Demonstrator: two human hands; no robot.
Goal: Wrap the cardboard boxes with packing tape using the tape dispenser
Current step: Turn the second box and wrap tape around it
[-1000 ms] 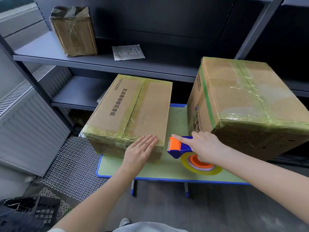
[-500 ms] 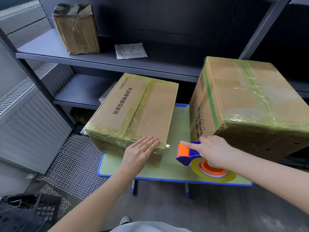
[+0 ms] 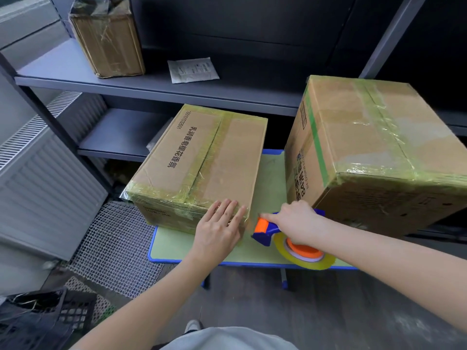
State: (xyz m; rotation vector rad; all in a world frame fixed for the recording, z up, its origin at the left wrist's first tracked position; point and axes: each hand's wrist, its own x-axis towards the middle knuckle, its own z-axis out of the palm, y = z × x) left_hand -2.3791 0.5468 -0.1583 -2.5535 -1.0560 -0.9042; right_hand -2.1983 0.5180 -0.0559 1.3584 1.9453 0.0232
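My right hand (image 3: 298,223), clenched on the tape dispenser (image 3: 265,229), has returned to the low box (image 3: 202,168) by the table's (image 3: 273,173) front edge, left hand (image 3: 219,228) spread flat there: next strip starting.

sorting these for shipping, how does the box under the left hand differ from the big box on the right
The left box is lower and flatter; the right box stands much taller and bulkier. The left box has black printed characters along its top; the right box has a green stripe and print on its side. The left hand lies flat on the left box's near corner; the right box is untouched. Both are brown cardboard, wrapped in yellowish tape, on the small green table.
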